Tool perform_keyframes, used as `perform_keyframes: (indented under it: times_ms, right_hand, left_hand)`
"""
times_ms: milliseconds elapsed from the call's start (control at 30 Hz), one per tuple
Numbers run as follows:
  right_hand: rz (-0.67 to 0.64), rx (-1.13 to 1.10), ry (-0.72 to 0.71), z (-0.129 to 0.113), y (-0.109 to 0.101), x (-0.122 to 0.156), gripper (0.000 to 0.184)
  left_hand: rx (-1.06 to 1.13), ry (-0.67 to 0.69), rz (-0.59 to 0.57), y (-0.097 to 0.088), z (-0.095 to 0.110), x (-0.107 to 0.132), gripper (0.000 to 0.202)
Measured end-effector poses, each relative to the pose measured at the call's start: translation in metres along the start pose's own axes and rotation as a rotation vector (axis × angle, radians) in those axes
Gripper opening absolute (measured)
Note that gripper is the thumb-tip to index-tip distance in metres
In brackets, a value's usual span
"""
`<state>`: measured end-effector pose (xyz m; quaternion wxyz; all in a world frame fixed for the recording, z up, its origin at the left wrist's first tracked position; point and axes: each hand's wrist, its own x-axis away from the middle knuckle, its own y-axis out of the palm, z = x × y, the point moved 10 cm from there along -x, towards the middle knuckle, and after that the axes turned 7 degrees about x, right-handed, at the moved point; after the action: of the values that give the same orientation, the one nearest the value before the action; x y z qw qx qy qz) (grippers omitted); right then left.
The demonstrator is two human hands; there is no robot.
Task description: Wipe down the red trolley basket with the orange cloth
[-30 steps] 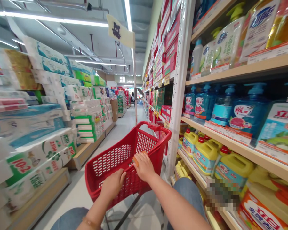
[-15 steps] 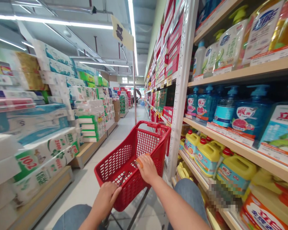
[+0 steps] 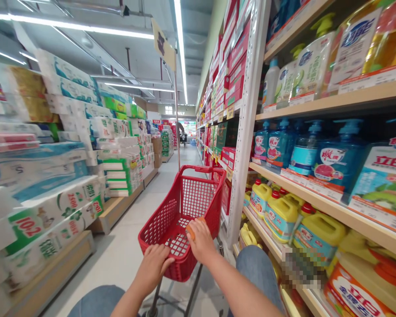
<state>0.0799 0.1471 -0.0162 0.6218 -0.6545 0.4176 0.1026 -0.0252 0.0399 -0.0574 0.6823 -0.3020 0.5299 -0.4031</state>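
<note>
A red plastic shopping cart (image 3: pixel 158 222) with a perforated basket on dark metal legs stands right before me. My left hand (image 3: pixel 154 264) lies over the near left rim of its basket, fingers curled onto the edge. At the near right rim, my right hand (image 3: pixel 202 242) is closed around an orange handle-like piece (image 3: pixel 191 232); the hand hides most of it, and whether it belongs to the cart I cannot tell. Small dark marks or items show on the basket floor by my left fingers. A pole (image 3: pixel 177 119) bearing a pale sign (image 3: pixel 163 44) with a bear rises at the cart's far end.
On the right, shelves hold blue pump bottles (image 3: pixel 337 156) and yellow detergent jugs (image 3: pixel 280 215), close beside a white perforated post (image 3: pixel 244 132). Stacked tissue packs (image 3: pixel 54 220) line the left on low wooden platforms (image 3: pixel 56 275). Farther down the aisle (image 3: pixel 165 176) a person (image 3: pixel 180 131) bends.
The cart has turned slightly, its near end swinging right and its far end left. My left hand has shifted a little right and up with it. Both hands stay on the cart's near side.
</note>
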Motion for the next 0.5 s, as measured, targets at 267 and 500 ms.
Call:
perform_keyframes:
  times_ms: [267,500]
  right_hand:
    - [-0.028,-0.034,-0.192,-0.017,-0.012,0.033,0.040]
    - [0.085,0.101,0.033,0.005,-0.005,0.039,0.041]
  left_hand:
    - [-0.076,-0.009,-0.026,0.010,0.008,-0.010,0.038]
    - [-0.195,-0.093,0.020,0.014,0.022,-0.020,0.038]
